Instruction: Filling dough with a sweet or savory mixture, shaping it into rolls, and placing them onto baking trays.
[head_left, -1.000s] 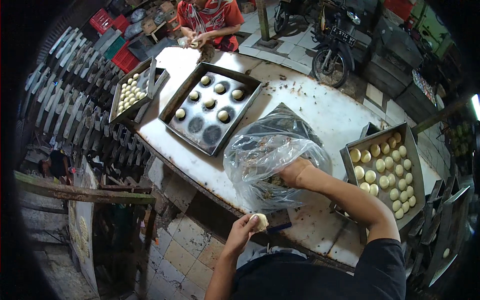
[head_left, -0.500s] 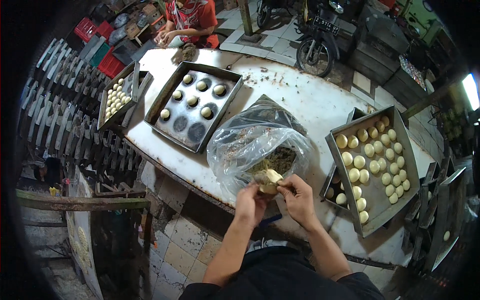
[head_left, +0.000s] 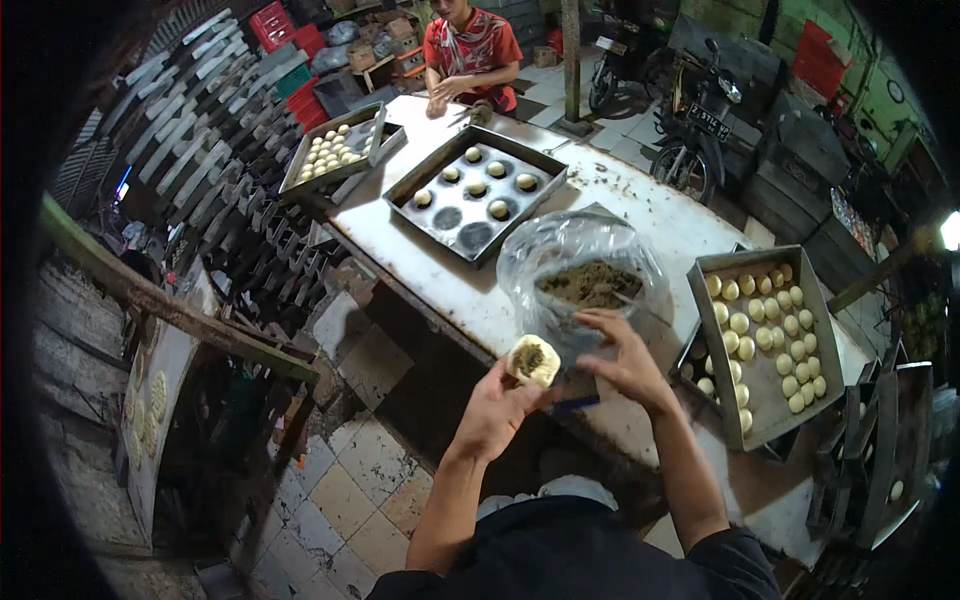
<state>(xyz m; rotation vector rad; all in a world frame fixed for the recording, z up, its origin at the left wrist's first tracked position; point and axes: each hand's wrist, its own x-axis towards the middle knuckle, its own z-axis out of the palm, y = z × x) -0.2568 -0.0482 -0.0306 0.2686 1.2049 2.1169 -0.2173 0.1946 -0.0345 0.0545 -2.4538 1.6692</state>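
Note:
My left hand (head_left: 497, 408) is closed around a piece of pale dough (head_left: 521, 372), held up off the table with a dark, crumbly filling (head_left: 535, 357) in its middle. My right hand (head_left: 628, 368) is off the dough, its fingers apart and nothing in them. Just beyond it lies a clear plastic bag (head_left: 522, 262), its mouth spread wide around a heap of the same brownish-green filling (head_left: 592, 284). A small blue object (head_left: 577, 403) shows under my hands at the table's near edge; its kind is unclear.
On the white table (head_left: 372, 232), a metal tray (head_left: 412, 222) holds several dough balls on dark round marks. Fuller trays stand at the right (head_left: 757, 420) and far left (head_left: 340, 172). Across the table sits a person in red (head_left: 490, 50). A wooden rail (head_left: 170, 300) crosses the left.
My right hand has let go of the dough and spread open. The dough now lies opened in my left hand, filling showing. The whole view has shifted, and the bag's mouth gapes wider.

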